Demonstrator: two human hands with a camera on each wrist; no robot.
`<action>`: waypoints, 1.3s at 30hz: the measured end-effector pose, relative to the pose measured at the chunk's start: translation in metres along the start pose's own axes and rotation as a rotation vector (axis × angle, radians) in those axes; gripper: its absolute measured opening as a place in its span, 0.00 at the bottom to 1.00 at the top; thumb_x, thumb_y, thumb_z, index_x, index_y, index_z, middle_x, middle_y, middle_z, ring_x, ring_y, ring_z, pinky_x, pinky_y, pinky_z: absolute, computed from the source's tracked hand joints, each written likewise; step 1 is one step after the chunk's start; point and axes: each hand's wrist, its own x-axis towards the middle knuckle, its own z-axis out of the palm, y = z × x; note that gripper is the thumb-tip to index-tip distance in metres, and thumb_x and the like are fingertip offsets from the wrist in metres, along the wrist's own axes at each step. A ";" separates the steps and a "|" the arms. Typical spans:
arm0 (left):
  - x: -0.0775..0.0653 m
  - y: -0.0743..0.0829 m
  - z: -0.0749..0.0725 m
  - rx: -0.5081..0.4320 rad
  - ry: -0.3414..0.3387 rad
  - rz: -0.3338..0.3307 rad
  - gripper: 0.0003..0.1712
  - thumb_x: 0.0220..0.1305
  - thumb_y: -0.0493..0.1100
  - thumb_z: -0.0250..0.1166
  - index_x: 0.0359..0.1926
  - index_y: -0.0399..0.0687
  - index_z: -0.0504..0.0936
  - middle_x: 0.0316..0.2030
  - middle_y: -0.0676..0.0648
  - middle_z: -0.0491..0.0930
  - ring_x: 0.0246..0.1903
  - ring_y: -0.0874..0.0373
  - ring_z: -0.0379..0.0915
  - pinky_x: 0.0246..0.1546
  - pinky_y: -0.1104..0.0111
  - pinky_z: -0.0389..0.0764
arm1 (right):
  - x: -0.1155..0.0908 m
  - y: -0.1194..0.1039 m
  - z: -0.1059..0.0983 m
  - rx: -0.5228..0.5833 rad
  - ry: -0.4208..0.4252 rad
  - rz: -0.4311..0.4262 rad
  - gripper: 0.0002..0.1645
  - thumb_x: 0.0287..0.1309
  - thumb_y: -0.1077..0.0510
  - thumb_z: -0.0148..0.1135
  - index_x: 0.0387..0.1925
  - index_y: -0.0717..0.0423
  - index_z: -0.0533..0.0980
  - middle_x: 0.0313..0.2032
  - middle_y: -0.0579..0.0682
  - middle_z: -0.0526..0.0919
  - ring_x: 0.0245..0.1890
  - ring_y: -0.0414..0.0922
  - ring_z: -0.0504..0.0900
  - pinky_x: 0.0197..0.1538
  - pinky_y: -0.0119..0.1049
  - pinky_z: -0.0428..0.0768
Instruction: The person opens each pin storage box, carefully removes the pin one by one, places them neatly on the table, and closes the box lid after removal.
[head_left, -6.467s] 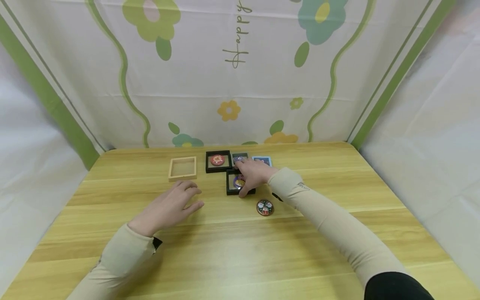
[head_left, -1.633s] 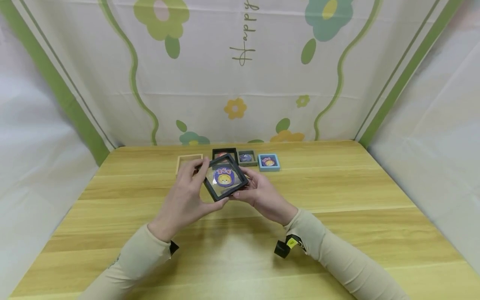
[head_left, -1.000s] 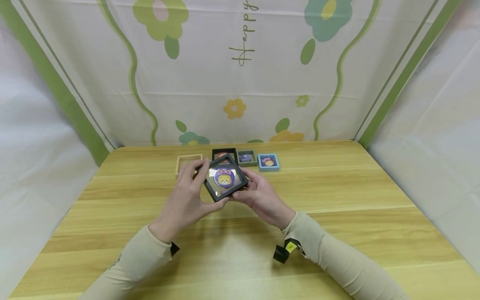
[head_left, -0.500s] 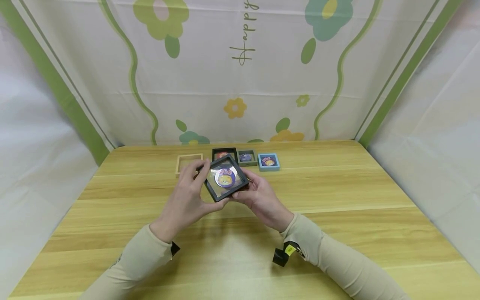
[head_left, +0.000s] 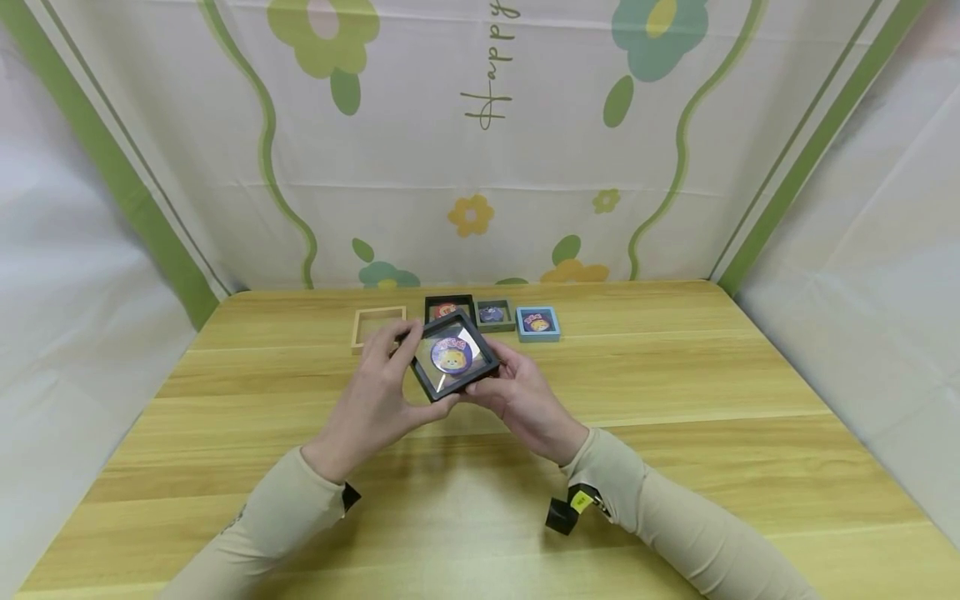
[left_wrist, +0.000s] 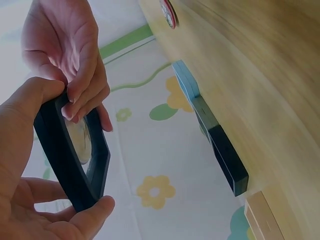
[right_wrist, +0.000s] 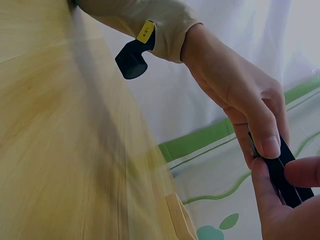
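Note:
Above the table, both hands hold a black display frame (head_left: 429, 385), tilted with a corner upward. Behind its clear film sits a round purple badge (head_left: 452, 356) with a yellow bear. My left hand (head_left: 362, 406) grips the left edge, fingers at the left corner and thumb near the bottom corner. My right hand (head_left: 528, 400) pinches the lower right side, its thumb on the edge and fingers partly hidden behind. In the left wrist view, the held frame (left_wrist: 65, 150) appears edge-on between the hands. A round red-rimmed badge (left_wrist: 169, 13) lies on the table, out of sight in the head view.
Along the table's back stand a pale wooden frame (head_left: 379, 313), a second black frame (head_left: 448, 300) with a red badge, a grey-green frame (head_left: 495, 327) with a purple badge, and a light blue frame (head_left: 538, 337) with a bear badge. A flowered cloth (head_left: 405, 158) hangs behind.
Earlier, the right hand was over the frames and the left hand held nothing. The black frame has since been lifted into both hands. Lately only its tilt and glare shift slightly.

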 end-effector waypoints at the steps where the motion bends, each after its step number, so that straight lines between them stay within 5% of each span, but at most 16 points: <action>1: 0.000 0.000 0.000 -0.004 -0.001 -0.004 0.57 0.42 0.54 0.81 0.68 0.30 0.66 0.59 0.36 0.65 0.58 0.44 0.62 0.53 0.56 0.75 | 0.000 0.000 0.000 -0.002 0.000 0.001 0.42 0.58 0.78 0.53 0.73 0.63 0.56 0.64 0.64 0.68 0.60 0.57 0.73 0.59 0.47 0.74; 23: 0.000 0.001 -0.002 -0.058 -0.016 -0.048 0.55 0.44 0.52 0.81 0.68 0.30 0.66 0.59 0.37 0.65 0.58 0.43 0.63 0.51 0.54 0.77 | -0.001 -0.004 0.002 -0.026 -0.034 -0.016 0.34 0.60 0.76 0.51 0.69 0.67 0.61 0.63 0.64 0.70 0.62 0.65 0.69 0.59 0.49 0.74; 39: 0.000 0.001 -0.004 -0.071 -0.021 -0.065 0.55 0.45 0.52 0.81 0.67 0.29 0.66 0.60 0.36 0.64 0.58 0.44 0.63 0.51 0.54 0.76 | -0.002 -0.005 0.003 -0.032 -0.046 -0.011 0.35 0.62 0.77 0.49 0.70 0.67 0.59 0.63 0.65 0.70 0.60 0.61 0.73 0.58 0.48 0.74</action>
